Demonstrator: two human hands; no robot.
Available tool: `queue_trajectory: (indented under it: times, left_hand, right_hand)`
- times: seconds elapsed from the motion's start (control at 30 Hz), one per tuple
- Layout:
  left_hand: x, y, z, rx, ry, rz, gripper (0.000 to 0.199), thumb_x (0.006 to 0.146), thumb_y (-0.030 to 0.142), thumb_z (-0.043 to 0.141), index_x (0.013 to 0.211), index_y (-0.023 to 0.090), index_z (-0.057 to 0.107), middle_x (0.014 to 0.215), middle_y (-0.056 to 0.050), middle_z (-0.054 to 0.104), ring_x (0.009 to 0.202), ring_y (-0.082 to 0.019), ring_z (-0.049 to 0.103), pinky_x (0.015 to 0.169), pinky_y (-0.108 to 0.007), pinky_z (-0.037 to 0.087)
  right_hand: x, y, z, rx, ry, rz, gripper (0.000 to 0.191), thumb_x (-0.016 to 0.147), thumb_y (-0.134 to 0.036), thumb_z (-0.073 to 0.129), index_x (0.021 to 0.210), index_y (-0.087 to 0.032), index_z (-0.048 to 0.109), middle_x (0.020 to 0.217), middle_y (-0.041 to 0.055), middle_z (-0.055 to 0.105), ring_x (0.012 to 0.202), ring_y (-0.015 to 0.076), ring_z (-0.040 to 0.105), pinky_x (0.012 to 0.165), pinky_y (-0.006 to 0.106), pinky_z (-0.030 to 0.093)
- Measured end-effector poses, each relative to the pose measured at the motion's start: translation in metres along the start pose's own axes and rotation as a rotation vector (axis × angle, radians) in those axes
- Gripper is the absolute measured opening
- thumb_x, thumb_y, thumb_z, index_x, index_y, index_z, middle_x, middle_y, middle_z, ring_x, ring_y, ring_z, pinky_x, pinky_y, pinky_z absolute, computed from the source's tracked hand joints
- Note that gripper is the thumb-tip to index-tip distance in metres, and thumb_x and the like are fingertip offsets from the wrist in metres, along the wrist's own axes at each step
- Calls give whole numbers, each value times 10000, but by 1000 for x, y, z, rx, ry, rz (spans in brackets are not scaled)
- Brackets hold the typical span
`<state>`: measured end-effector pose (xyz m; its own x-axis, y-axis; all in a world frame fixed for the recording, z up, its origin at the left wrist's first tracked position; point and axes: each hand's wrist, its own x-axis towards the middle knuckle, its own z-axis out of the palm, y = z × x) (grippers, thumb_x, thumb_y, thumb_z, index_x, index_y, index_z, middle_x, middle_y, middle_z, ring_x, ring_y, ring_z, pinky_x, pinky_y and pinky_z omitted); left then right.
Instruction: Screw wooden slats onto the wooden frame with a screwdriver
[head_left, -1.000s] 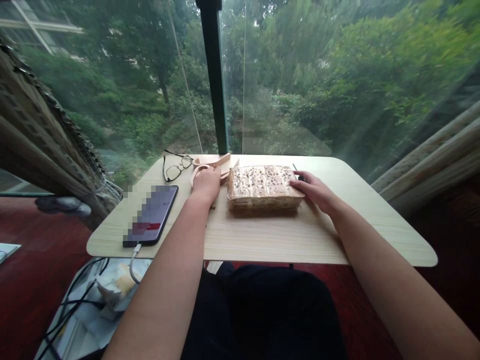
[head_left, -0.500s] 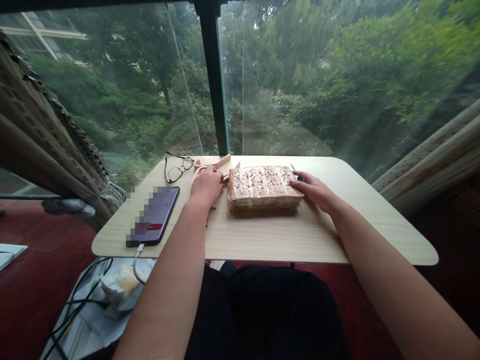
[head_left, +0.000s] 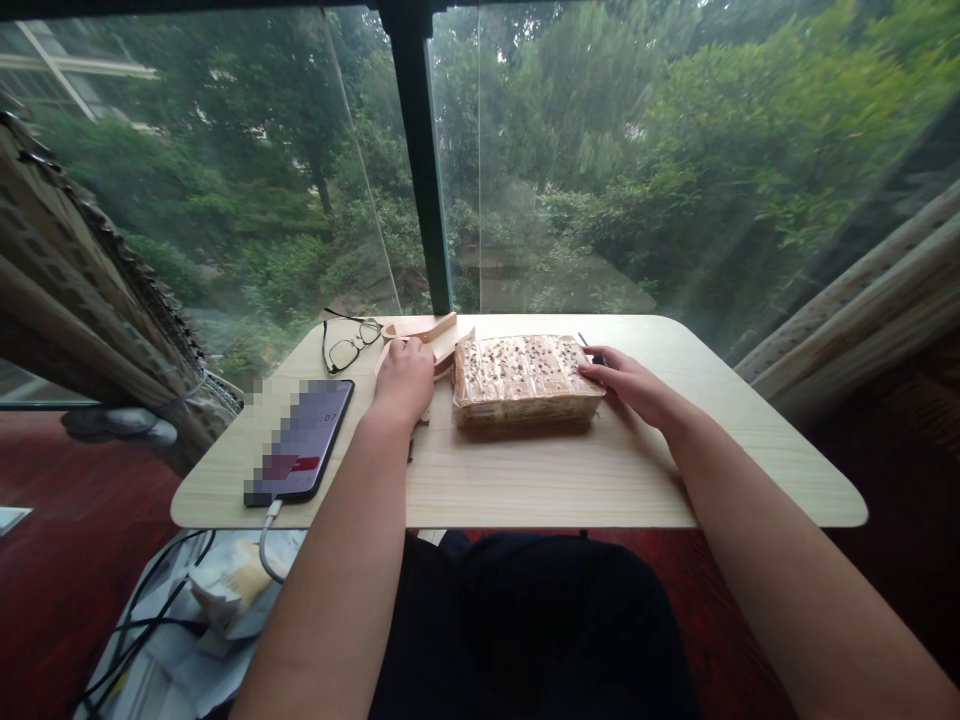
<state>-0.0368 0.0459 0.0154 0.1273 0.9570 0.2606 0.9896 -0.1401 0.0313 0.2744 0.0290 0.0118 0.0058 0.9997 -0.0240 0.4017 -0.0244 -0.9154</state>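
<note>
A rectangular block (head_left: 525,385) in shiny clear wrapping, its pale top dotted with dark specks, lies at the middle of the table. My right hand (head_left: 626,378) grips its right end, the thumb at the top edge and most fingers hidden behind. A small black object (head_left: 598,358) with a thin tip shows by those fingers; its kind is unclear. To the block's left, my left hand (head_left: 406,378) is curled over a flat tan strip (head_left: 448,358), with its fingertips hidden. Another tan strip (head_left: 435,328) extends beyond that hand. Small dark bits (head_left: 424,422) lie beside the left wrist.
Eyeglasses (head_left: 349,343) rest at the table's far left. A phone (head_left: 304,440) with a white charging cable (head_left: 267,545) lies nearer. The pale wooden table (head_left: 772,470) stands against a window. Below its left edge are black cords (head_left: 154,625) and crumpled white packaging (head_left: 240,575).
My left hand has shifted slightly down and left, and its fingers look more curled; more of the tan strip shows. My right hand stays at the block. The view has shifted a little.
</note>
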Motion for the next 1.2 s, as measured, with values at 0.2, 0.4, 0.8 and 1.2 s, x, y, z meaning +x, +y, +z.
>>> queue_trajectory:
  times: [0.2,0.4,0.8,1.2]
  left_hand:
    - [-14,-3,-17,-164,122,-51,187,904,179,471,1037,112,583,1084,-141,615,1065,-294,502,928,-408,447]
    - [-23,2,-41,-347,499,107,137,933,191,440,1002,159,553,1053,-121,623,1050,-248,529,946,-395,454]
    - [-15,7,-10,-776,253,437,177,813,77,538,832,164,691,1049,-86,726,1110,-211,640,1004,-377,493]
    - [-23,9,-2,-948,142,330,284,771,59,528,949,150,730,1145,-97,715,1141,-224,644,1038,-399,494]
  right_hand:
    - [0,1,-2,19,-5,42,590,702,-485,673,1211,-206,568,1075,69,629,930,212,574,689,289,407]
    - [2,4,-3,22,-7,32,565,700,-513,682,1173,-219,591,1066,60,649,970,224,582,725,293,428]
    - [6,8,-3,-63,43,6,557,726,-573,652,1160,-225,616,988,63,682,984,250,591,821,347,450]
    - [2,3,-3,-49,26,30,536,728,-566,648,1140,-224,618,1040,66,678,1025,263,588,835,352,453]
